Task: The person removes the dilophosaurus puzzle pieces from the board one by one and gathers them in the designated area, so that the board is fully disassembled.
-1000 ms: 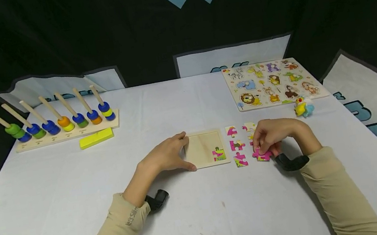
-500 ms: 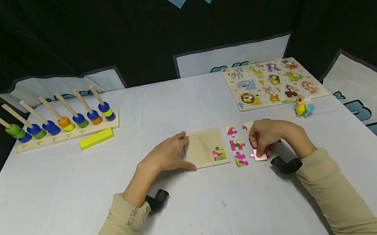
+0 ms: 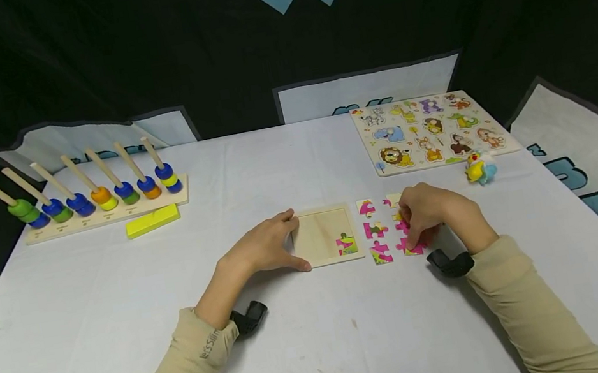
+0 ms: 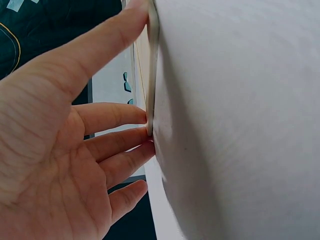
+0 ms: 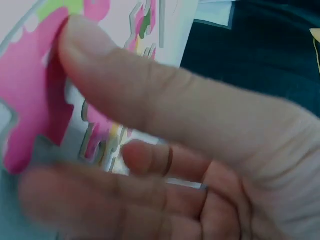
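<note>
A square wooden puzzle tray [image 3: 314, 229] lies on the white table with one pink-and-green jigsaw piece [image 3: 348, 245] in its near right corner. My left hand [image 3: 256, 248] holds the tray's left edge between thumb and fingers; the left wrist view shows the tray's edge [image 4: 152, 70] touched by them. Right of the tray, loose jigsaw pieces [image 3: 381, 254] stand in two columns. My right hand [image 3: 433, 211] is over the right column, partly hiding it. Its thumb rests on the nearest pink piece [image 5: 25, 75], while the blurred forefinger appears apart from it in the right wrist view.
A wooden peg board [image 3: 106, 216] with coloured rings stands back left, and a yellow block [image 3: 153, 221] lies before it. At the back right lies an animal puzzle board [image 3: 410, 115], with a small yellow-and-blue toy [image 3: 480, 169] at its near edge.
My right hand has shifted slightly left with the nearest pink piece, which showed glare half a second ago and now shows its pink print. My left hand and the tray have stayed put.
</note>
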Demonstrator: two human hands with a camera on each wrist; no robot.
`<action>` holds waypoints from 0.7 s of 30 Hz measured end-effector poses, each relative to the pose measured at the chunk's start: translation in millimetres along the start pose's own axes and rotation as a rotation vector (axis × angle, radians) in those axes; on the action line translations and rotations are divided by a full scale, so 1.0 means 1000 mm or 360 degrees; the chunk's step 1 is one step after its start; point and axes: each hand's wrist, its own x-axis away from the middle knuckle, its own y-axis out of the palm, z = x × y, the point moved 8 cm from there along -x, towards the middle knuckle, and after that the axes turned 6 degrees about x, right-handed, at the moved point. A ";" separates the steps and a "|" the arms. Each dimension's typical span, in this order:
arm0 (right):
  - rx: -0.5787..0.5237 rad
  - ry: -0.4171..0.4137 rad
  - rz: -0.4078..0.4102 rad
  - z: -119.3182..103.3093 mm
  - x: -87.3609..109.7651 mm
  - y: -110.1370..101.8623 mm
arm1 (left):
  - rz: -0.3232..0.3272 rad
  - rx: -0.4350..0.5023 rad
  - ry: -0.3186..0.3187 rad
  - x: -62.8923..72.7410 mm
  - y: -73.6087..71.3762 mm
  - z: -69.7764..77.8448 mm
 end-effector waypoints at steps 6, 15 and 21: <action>0.0003 -0.0043 -0.0023 -0.001 -0.001 0.000 | 0.0001 -0.0002 0.0004 0.000 0.000 0.000; 0.0003 -0.0365 0.0162 -0.035 0.012 -0.017 | 0.0023 0.0035 0.0017 0.000 -0.006 0.003; 0.0010 -0.0625 0.0344 -0.074 -0.001 -0.009 | 0.0021 0.0090 -0.0014 0.002 -0.001 0.000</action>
